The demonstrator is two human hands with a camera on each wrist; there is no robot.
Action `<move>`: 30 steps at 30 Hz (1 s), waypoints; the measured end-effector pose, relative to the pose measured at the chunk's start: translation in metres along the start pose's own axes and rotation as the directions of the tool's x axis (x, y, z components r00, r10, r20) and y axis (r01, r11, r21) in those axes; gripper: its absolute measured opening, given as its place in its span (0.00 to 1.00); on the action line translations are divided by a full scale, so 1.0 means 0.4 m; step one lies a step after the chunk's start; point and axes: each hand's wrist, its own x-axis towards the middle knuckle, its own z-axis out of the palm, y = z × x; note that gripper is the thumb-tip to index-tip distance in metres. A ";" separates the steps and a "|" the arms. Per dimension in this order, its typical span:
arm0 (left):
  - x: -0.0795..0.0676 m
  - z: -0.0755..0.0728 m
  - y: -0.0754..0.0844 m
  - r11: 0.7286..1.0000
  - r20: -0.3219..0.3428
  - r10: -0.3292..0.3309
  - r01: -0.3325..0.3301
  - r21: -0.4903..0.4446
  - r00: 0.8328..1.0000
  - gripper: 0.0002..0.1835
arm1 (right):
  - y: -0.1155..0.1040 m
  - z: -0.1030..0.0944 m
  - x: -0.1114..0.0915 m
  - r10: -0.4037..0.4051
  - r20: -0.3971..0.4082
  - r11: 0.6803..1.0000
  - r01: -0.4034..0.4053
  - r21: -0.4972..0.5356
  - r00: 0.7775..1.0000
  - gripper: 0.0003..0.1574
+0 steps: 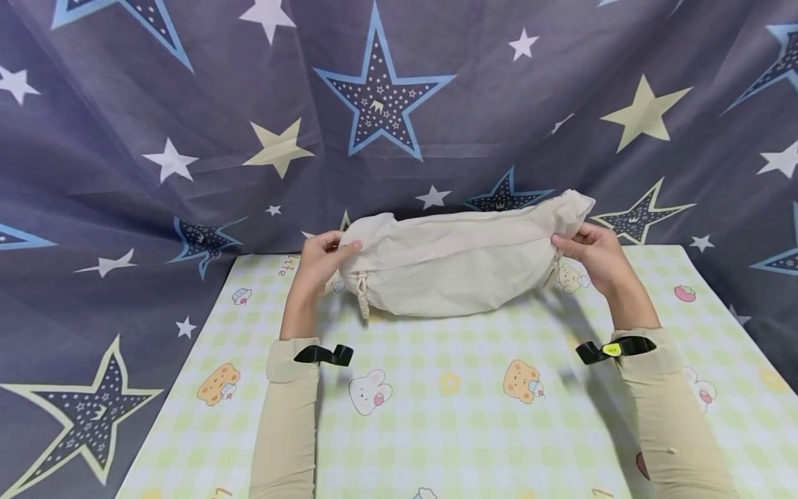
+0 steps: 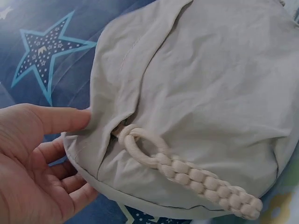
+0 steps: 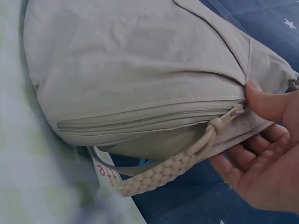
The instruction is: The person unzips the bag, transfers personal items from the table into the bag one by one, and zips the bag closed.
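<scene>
A cream fabric bag (image 1: 455,267), long and crescent-shaped, is held up at the far side of the table between both hands. My left hand (image 1: 321,267) pinches its left end, thumb in front and the other fingers behind. At the right end, my right hand (image 1: 592,256) grips the cloth the same way. A braided cord pull (image 2: 205,182) hangs from a zipper beside the left thumb. Close to the right thumb, another braided pull (image 3: 163,172) hangs from a closed zipper (image 3: 149,115). A strap (image 3: 121,169) shows below the bag in the right wrist view.
The table wears a green-and-white checked cloth (image 1: 436,430) with cartoon prints. Behind it hangs a dark blue curtain (image 1: 224,83) with stars. Black bands (image 1: 324,355) sit around both sleeved wrists.
</scene>
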 end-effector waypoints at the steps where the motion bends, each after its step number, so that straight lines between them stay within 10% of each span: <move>1: -0.003 0.000 0.000 1.000 0.006 0.000 0.000 0.007 1.000 0.17 | 0.002 -0.002 -0.002 0.013 0.000 1.000 -0.013 -0.025 1.000 0.15; 10: -0.021 0.005 0.001 0.997 0.049 0.046 -0.048 0.059 0.998 0.16 | 0.011 -0.006 -0.017 0.061 0.024 0.992 -0.058 -0.116 0.998 0.18; 30: -0.028 -0.005 0.015 0.999 0.018 -0.006 0.005 0.033 1.000 0.23 | -0.022 0.002 -0.028 -0.116 0.018 0.992 0.115 0.061 0.993 0.27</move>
